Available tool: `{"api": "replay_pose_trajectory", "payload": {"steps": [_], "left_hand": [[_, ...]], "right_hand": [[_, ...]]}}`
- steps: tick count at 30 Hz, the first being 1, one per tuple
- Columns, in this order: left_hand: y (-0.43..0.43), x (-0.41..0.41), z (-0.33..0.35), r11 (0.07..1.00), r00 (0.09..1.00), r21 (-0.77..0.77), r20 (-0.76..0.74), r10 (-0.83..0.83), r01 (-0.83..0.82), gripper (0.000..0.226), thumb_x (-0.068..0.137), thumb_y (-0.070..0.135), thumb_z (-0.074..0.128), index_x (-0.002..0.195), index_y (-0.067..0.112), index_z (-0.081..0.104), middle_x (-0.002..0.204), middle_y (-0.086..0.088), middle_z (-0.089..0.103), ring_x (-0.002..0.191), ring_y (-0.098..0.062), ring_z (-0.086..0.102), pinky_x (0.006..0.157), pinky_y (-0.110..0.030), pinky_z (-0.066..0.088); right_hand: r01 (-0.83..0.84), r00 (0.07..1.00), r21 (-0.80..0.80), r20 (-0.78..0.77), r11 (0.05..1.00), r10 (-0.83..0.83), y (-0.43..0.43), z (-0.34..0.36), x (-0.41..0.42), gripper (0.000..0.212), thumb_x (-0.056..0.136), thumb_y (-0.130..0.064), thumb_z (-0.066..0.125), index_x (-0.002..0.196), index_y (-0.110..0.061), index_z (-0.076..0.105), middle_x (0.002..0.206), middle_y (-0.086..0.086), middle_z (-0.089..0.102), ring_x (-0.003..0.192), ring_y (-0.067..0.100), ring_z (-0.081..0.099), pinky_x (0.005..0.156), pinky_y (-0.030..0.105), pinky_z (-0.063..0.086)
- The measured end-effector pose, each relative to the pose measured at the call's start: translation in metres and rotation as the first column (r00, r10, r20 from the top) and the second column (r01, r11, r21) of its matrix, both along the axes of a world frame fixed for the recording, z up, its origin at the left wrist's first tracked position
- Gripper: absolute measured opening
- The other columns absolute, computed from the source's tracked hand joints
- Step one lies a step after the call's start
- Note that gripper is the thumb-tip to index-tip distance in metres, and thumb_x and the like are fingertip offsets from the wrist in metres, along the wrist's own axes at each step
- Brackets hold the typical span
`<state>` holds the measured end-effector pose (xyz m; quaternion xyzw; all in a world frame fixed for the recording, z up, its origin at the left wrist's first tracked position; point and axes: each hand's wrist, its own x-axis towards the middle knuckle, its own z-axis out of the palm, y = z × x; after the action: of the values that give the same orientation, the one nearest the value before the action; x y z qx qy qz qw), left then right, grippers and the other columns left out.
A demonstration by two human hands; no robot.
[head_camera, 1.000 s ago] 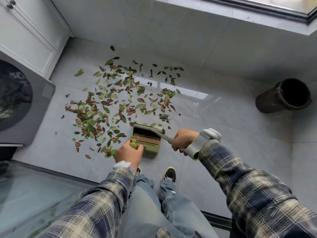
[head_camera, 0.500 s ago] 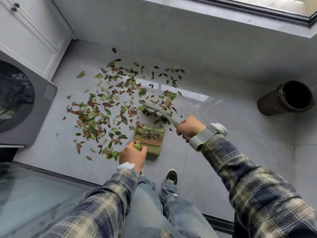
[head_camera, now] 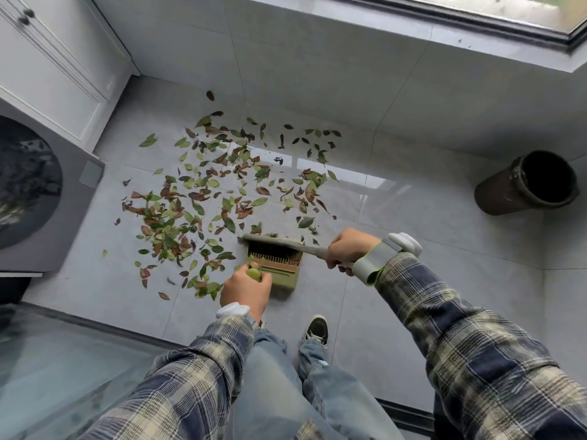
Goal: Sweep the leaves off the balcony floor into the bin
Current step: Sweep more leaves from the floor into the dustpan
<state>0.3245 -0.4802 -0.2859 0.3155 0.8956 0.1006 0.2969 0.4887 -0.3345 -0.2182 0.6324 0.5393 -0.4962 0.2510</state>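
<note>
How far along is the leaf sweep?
Early. Done: little to show; what the dustpan holds is unclear. In hand: left hand grips the dustpan, right hand holds the brush at its mouth. Left: most leaves lie scattered across the floor, and the bin stands apart at right, its inside too dark to read.

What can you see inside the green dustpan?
Inside the dustpan: a row of comb teeth and a brownish base. Whether leaves lie in it is too blurred to tell. The brush covers its mouth.
</note>
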Motion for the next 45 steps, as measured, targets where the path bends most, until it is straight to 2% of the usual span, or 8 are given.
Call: {"api": "replay_pose_trajectory", "payload": {"steps": [7, 17, 22, 25, 30, 38, 42, 45], "left_hand": [[0.001, 0.001, 0.001, 1.0, 1.0, 0.006, 0.01, 0.012, -0.012, 0.02, 0.083, 0.032, 0.063, 0.072, 0.016, 0.059, 0.059, 0.002, 0.048, 0.064, -0.028, 0.051, 0.059, -0.028, 0.039], [0.004, 0.0, 0.002, 1.0, 0.999, 0.0, 0.033, 0.017, -0.017, 0.021, 0.082, 0.033, 0.064, 0.069, 0.019, 0.056, 0.059, 0.001, 0.055, 0.059, -0.024, 0.056, 0.057, -0.028, 0.049], [0.003, 0.0, 0.004, 1.0, 0.999, 0.003, 0.042, 0.015, -0.015, 0.022, 0.082, 0.032, 0.063, 0.067, 0.02, 0.053, 0.06, 0.001, 0.055, 0.059, -0.024, 0.056, 0.056, -0.027, 0.047], [0.002, 0.0, 0.004, 1.0, 0.999, 0.007, 0.037, 0.01, -0.01, 0.019, 0.083, 0.032, 0.062, 0.07, 0.019, 0.056, 0.06, 0.002, 0.052, 0.061, -0.024, 0.054, 0.057, -0.027, 0.044], [0.003, 0.0, 0.004, 1.0, 0.999, 0.01, 0.039, 0.009, -0.009, 0.015, 0.083, 0.032, 0.062, 0.075, 0.02, 0.059, 0.064, 0.0, 0.055, 0.066, -0.026, 0.055, 0.059, -0.027, 0.043], [0.004, 0.0, 0.005, 1.0, 0.999, 0.008, 0.033, 0.01, -0.01, 0.017, 0.083, 0.031, 0.063, 0.072, 0.019, 0.058, 0.061, 0.004, 0.051, 0.063, -0.023, 0.053, 0.058, -0.026, 0.04], [0.005, 0.0, 0.005, 1.0, 1.0, 0.008, 0.026, 0.01, -0.01, 0.019, 0.083, 0.032, 0.063, 0.07, 0.019, 0.058, 0.059, 0.005, 0.051, 0.059, -0.021, 0.053, 0.056, -0.026, 0.043], [0.004, -0.001, 0.003, 1.0, 1.0, 0.011, 0.023, 0.01, -0.01, 0.02, 0.083, 0.033, 0.064, 0.07, 0.017, 0.059, 0.059, 0.004, 0.053, 0.058, -0.021, 0.053, 0.056, -0.026, 0.044]], "right_hand": [[0.058, 0.996, 0.064, -0.071, 0.996, -0.054, 0.013, 0.016, -0.004, 0.023, 0.083, -0.005, 0.067, 0.104, 0.003, 0.07, 0.062, 0.006, 0.057, 0.05, 0.018, 0.05, 0.054, 0.027, 0.044], [0.162, 0.985, 0.181, -0.093, 0.97, -0.147, -0.002, -0.03, -0.009, 0.02, 0.077, -0.005, 0.06, 0.094, 0.001, 0.07, 0.065, 0.008, 0.055, 0.058, 0.025, 0.052, 0.059, 0.034, 0.048], [0.08, 0.996, 0.143, -0.035, 0.986, -0.076, -0.015, -0.038, -0.009, 0.022, 0.08, -0.01, 0.064, 0.098, -0.003, 0.073, 0.065, 0.006, 0.06, 0.061, 0.026, 0.058, 0.066, 0.034, 0.054], [0.028, 1.0, 0.067, 0.001, 0.997, -0.028, -0.014, -0.03, -0.007, 0.028, 0.078, -0.013, 0.07, 0.105, -0.005, 0.071, 0.077, 0.009, 0.064, 0.07, 0.027, 0.06, 0.07, 0.034, 0.055], [0.095, 0.995, 0.068, -0.032, 0.993, -0.093, 0.006, -0.008, 0.001, 0.024, 0.078, -0.008, 0.07, 0.1, 0.001, 0.076, 0.065, 0.007, 0.061, 0.065, 0.025, 0.056, 0.064, 0.032, 0.048], [0.163, 0.983, 0.13, -0.101, 0.978, -0.151, 0.01, -0.01, -0.002, 0.022, 0.079, -0.008, 0.066, 0.096, 0.004, 0.075, 0.062, 0.009, 0.058, 0.056, 0.023, 0.051, 0.06, 0.032, 0.046], [0.116, 0.992, 0.19, -0.065, 0.975, -0.105, 0.0, -0.025, -0.008, 0.01, 0.083, -0.007, 0.062, 0.088, -0.001, 0.069, 0.06, 0.006, 0.052, 0.052, 0.022, 0.048, 0.053, 0.026, 0.043], [0.066, 0.997, 0.162, -0.038, 0.985, -0.061, -0.012, -0.034, -0.012, 0.006, 0.087, -0.012, 0.063, 0.087, -0.006, 0.064, 0.061, 0.004, 0.052, 0.058, 0.021, 0.052, 0.052, 0.025, 0.04]]}}
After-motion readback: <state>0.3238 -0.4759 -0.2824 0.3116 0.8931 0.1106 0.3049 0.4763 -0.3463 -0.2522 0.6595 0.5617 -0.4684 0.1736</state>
